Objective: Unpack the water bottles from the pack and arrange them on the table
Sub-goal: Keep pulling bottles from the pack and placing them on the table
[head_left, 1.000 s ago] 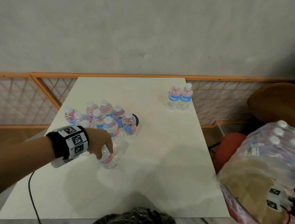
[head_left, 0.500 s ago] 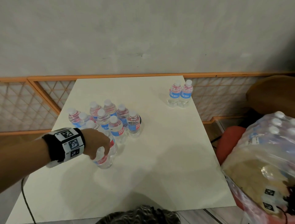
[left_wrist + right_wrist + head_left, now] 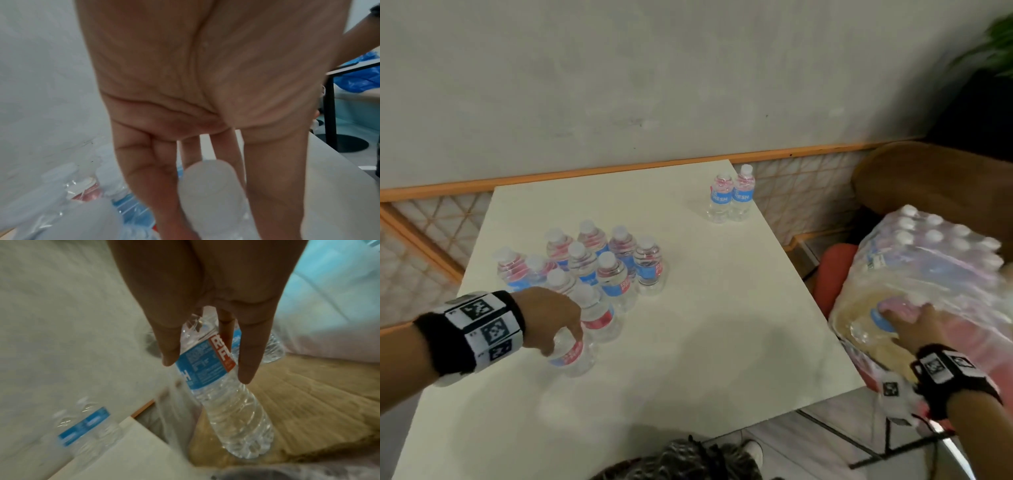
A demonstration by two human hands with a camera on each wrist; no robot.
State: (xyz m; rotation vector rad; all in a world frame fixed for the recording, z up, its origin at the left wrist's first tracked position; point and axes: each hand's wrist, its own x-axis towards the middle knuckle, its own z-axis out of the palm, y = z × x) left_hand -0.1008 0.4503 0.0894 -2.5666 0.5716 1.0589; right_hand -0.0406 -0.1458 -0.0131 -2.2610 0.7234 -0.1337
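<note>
Several small water bottles (image 3: 599, 263) with blue and red labels stand clustered at the left of the white table (image 3: 705, 342). My left hand (image 3: 565, 346) grips the nearest bottle (image 3: 573, 358) from above; in the left wrist view its white cap (image 3: 209, 175) sits between my fingers (image 3: 156, 186) and thumb. Two more bottles (image 3: 732, 198) stand at the far right edge. The plastic-wrapped pack (image 3: 945, 267) lies right of the table. My right hand (image 3: 890, 315) reaches into it and holds a bottle (image 3: 226, 402) lying on the cardboard base (image 3: 308, 394).
The pack rests on a red seat (image 3: 832, 274) next to the table's right edge. Behind it is a brown chair (image 3: 928, 178). An orange-framed lattice rail (image 3: 421, 253) runs along the wall behind and left of the table.
My right hand has come into view and taken hold of a bottle inside the pack. My left hand has stayed on the nearest bottle at the near end of the cluster.
</note>
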